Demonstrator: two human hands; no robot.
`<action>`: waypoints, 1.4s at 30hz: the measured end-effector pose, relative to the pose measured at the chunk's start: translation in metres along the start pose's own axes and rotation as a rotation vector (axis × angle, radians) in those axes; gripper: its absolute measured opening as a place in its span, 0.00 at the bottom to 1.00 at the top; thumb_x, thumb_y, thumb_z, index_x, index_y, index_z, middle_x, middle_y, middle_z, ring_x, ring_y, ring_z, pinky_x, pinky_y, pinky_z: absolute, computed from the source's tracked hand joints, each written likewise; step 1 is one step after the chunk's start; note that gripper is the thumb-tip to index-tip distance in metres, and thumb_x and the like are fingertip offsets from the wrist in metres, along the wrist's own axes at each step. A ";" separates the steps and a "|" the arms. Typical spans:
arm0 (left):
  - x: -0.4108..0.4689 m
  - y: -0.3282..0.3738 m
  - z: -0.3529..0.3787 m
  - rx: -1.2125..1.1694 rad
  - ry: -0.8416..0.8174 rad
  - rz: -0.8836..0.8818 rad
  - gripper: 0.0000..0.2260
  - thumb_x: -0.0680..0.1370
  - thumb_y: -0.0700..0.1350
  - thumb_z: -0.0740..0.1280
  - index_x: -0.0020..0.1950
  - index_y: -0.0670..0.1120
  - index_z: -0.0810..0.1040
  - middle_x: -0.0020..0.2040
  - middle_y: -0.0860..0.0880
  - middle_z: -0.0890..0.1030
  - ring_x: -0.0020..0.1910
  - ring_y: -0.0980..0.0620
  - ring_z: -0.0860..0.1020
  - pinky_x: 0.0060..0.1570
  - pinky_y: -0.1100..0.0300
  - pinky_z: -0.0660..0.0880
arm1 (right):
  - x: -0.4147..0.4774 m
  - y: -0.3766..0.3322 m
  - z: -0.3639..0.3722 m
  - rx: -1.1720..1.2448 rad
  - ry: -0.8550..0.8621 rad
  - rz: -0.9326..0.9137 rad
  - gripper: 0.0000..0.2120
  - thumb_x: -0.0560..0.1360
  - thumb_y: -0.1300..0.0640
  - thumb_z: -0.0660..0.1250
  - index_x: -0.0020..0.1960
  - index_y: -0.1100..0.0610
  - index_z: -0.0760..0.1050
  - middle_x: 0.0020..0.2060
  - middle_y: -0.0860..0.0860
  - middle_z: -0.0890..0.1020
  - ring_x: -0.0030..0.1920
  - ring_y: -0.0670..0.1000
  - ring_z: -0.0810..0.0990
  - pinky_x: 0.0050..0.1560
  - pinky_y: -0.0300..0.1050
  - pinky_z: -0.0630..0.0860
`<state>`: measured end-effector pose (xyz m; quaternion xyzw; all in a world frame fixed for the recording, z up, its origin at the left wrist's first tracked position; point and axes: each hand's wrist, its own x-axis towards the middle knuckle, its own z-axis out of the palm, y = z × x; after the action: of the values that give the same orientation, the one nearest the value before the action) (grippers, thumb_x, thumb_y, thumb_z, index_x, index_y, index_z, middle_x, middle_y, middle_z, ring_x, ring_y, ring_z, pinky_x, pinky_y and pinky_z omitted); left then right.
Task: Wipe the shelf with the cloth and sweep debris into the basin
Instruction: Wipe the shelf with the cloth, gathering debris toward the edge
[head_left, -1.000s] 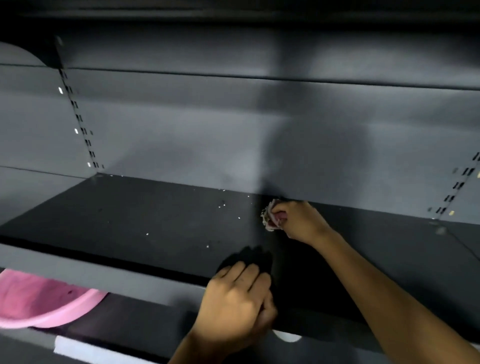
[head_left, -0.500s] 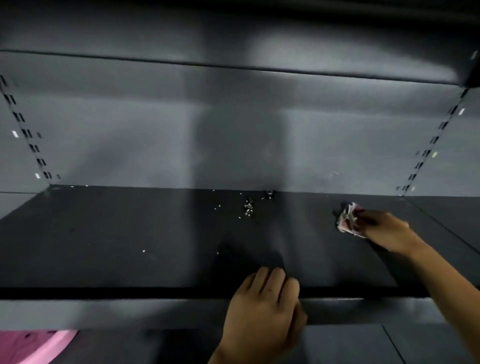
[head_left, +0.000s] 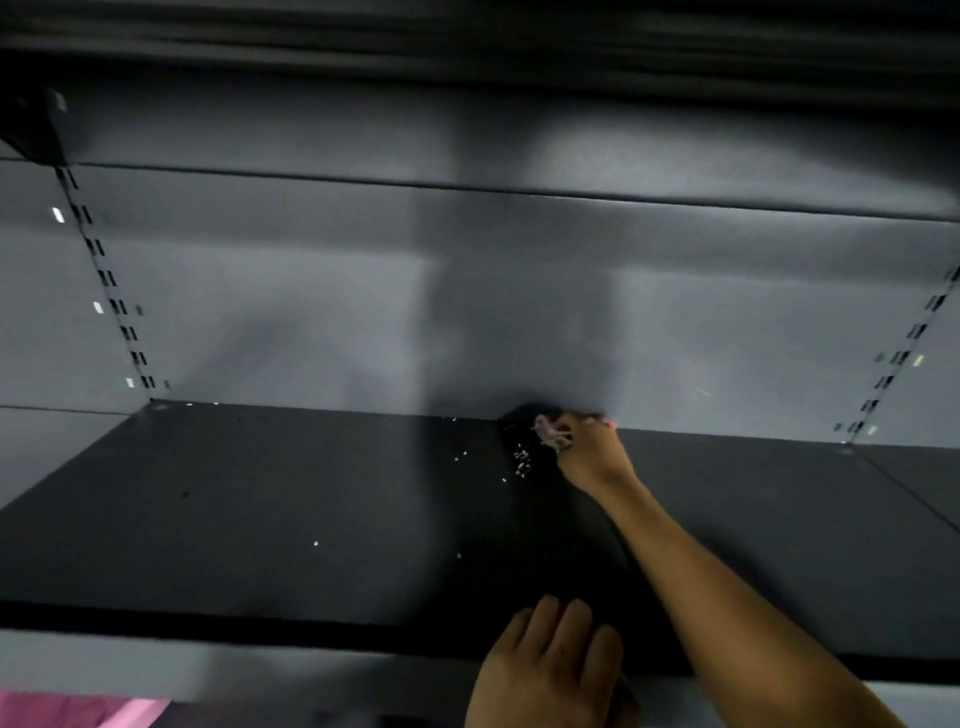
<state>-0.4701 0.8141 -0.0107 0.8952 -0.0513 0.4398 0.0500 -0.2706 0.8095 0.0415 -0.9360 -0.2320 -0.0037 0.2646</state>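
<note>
Cloth bunched in right hand, pressed at back of shelf. Left hand laid flat on front edge, nothing held. Crumbs being swept. Next: crumbs pushed toward pink basin, down left.

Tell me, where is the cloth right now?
In the head view the cloth is bunched in the right hand, far back on the dark shelf against the rear wall, right of centre, with pale crumbs just to its left.

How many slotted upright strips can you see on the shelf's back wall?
2: one slotted strip at the left, above the shelf corner; the other slotted strip at the far right. None looks hidden.
</note>
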 end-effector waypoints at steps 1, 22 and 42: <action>0.000 -0.001 0.000 0.008 -0.007 0.009 0.04 0.64 0.46 0.63 0.36 0.50 0.68 0.30 0.51 0.75 0.27 0.51 0.73 0.30 0.62 0.70 | 0.000 -0.004 0.001 0.045 -0.035 -0.015 0.17 0.70 0.69 0.60 0.55 0.60 0.77 0.55 0.61 0.80 0.58 0.61 0.76 0.54 0.47 0.74; 0.001 0.000 0.006 0.102 0.115 0.041 0.07 0.75 0.42 0.54 0.36 0.50 0.64 0.29 0.51 0.71 0.28 0.51 0.68 0.32 0.63 0.66 | -0.014 0.111 -0.068 -0.125 -0.064 0.069 0.21 0.77 0.59 0.60 0.70 0.55 0.66 0.71 0.54 0.69 0.71 0.55 0.65 0.73 0.49 0.58; -0.003 0.002 -0.002 0.043 -0.026 0.010 0.07 0.68 0.47 0.67 0.38 0.48 0.70 0.33 0.49 0.74 0.31 0.50 0.71 0.31 0.60 0.70 | -0.006 -0.041 -0.014 0.701 -0.218 -0.302 0.15 0.74 0.66 0.65 0.59 0.56 0.77 0.43 0.52 0.81 0.33 0.35 0.79 0.38 0.30 0.76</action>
<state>-0.4742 0.8125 -0.0117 0.9015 -0.0472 0.4294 0.0280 -0.2926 0.8309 0.0736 -0.7391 -0.3808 0.1363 0.5386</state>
